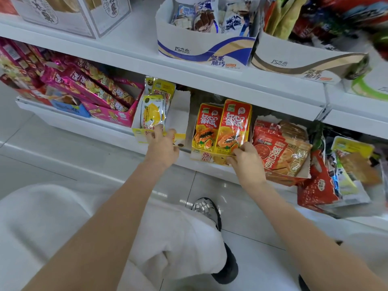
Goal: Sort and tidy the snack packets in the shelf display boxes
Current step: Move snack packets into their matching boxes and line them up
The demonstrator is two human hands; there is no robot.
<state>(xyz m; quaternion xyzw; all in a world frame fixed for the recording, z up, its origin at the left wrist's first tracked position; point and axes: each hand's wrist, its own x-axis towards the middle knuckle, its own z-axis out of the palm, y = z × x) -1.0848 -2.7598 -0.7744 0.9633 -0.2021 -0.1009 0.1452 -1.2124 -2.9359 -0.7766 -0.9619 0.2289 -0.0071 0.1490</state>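
- Nearest the camera, a bent knee in white trousers [180, 238] and a silver-toed shoe [206, 208] sit on pale floor tiles, with open floor between them and the lower shelf edge [130, 139].
- Left hand [162, 147] curls its fingers over the front lip of the yellow-and-white display box [178, 120]; lemon packets [153, 114] stand at its left side, the right side open.
- Right hand [247, 160] pinches the bottom edge of the right papaya packet [234, 127], which stands upright beside its twin [206, 127]; both read 红心番木瓜.
- Red packets [270, 152] lean just right of that hand.
- On the upper shelf, a blue-and-white box [201, 51] reads 坚果脆巧.
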